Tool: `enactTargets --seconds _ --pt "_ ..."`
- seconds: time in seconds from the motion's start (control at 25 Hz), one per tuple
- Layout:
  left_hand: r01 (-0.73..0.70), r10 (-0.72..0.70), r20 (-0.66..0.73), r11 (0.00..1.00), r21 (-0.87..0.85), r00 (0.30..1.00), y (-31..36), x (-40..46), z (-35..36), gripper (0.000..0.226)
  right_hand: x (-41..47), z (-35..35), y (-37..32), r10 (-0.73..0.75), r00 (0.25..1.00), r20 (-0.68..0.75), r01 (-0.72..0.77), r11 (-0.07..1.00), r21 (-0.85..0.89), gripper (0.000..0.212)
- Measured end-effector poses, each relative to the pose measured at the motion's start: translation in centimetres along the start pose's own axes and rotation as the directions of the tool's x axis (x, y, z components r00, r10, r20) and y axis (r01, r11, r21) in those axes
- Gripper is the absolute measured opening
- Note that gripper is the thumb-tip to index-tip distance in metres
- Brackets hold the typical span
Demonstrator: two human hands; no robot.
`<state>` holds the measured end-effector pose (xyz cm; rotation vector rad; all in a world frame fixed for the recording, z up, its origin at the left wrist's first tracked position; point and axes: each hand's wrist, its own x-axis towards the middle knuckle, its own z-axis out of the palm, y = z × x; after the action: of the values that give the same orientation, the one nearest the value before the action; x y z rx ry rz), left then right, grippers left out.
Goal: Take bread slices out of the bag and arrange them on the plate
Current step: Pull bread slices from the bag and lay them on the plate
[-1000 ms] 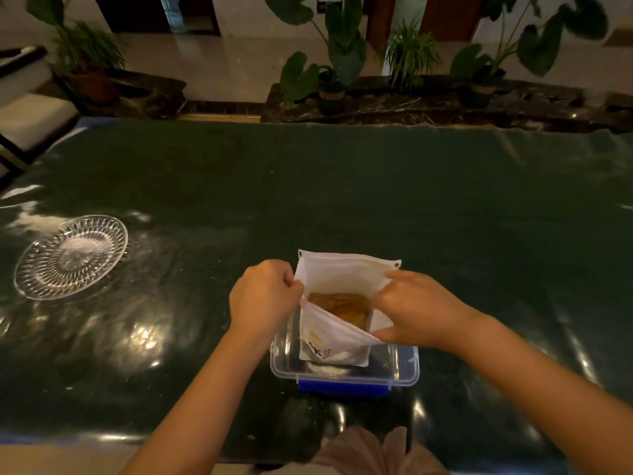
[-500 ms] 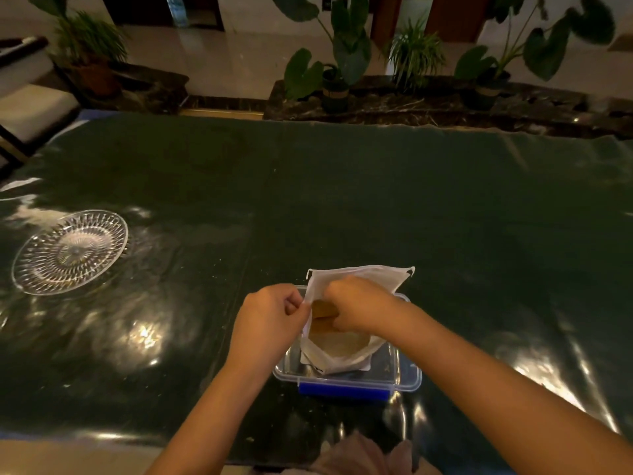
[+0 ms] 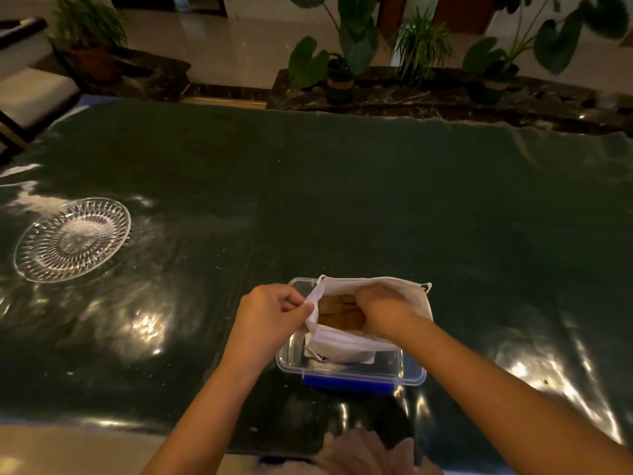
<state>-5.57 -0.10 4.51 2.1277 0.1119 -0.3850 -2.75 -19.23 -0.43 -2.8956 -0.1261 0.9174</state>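
Observation:
A white bread bag (image 3: 416, 296) stands open in a clear plastic container (image 3: 411, 373) with a blue clasp, near the table's front edge. Brown bread slices (image 3: 337, 311) show inside the bag's mouth. My left hand (image 3: 267, 315) pinches the bag's left rim and holds it open. My right hand (image 3: 382, 311) reaches into the bag, its fingers on the bread; the fingertips are hidden, so whether they grip a slice is unclear. A cut-glass plate (image 3: 34, 258) lies bare at the far left of the table.
The table (image 3: 376, 200) wears a dark green glossy cover with bright glare spots. Potted plants (image 3: 339, 53) and a stone ledge stand beyond its far edge. A seat is at the upper left.
My right hand left the bag's right rim and went into the bag onto the bread. The left hand keeps its hold on the left rim.

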Motion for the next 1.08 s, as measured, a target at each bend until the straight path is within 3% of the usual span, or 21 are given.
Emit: enactTargets --seconds 0.12,0.28,0.44,0.52,0.68,0.84,0.96,1.08 --pt "0.003 -0.003 -0.005 1.0 0.002 1.0 -0.1 0.1 0.1 0.008 0.2 1.1 -0.7 -0.123 0.992 0.002 0.122 0.985 -0.125 0.025" --pt "-0.017 0.017 -0.003 1.0 0.013 1.0 -0.1 -0.1 0.4 0.008 0.2 1.3 -0.4 -0.198 0.971 -0.133 0.168 0.963 -0.209 0.018" --pt "-0.041 0.041 -0.044 0.999 -0.004 0.998 -0.1 0.1 0.0 0.013 -2.1 -0.6 0.8 -0.222 0.915 -0.337 0.204 0.975 -0.088 0.019" --pt "-0.065 0.066 -0.074 0.998 0.012 0.995 -0.1 0.2 -0.1 0.015 -3.4 -1.7 2.1 -0.213 0.893 -0.396 0.257 0.964 0.061 0.019" --pt "-0.15 0.152 -0.069 0.988 0.03 0.986 0.1 0.2 0.4 0.009 -5.9 -3.5 3.6 -0.233 0.851 -0.47 0.358 0.913 0.197 0.014" --pt "-0.252 0.252 -0.026 0.968 0.013 0.967 0.0 0.4 0.0 0.008 -7.3 -5.1 4.5 -0.175 0.828 -0.533 0.37 0.884 0.285 0.023" --pt "-0.307 0.306 -0.037 0.952 -0.024 0.951 0.0 0.5 -0.6 0.028 -8.2 -6.0 5.2 -0.159 0.796 -0.584 0.4 0.862 0.311 0.026" --pt "-0.415 0.416 -0.009 0.906 -0.08 0.909 0.9 0.5 -0.6 0.08 -9.0 -6.7 5.6 -0.169 0.803 -0.572 0.43 0.828 0.36 0.027"
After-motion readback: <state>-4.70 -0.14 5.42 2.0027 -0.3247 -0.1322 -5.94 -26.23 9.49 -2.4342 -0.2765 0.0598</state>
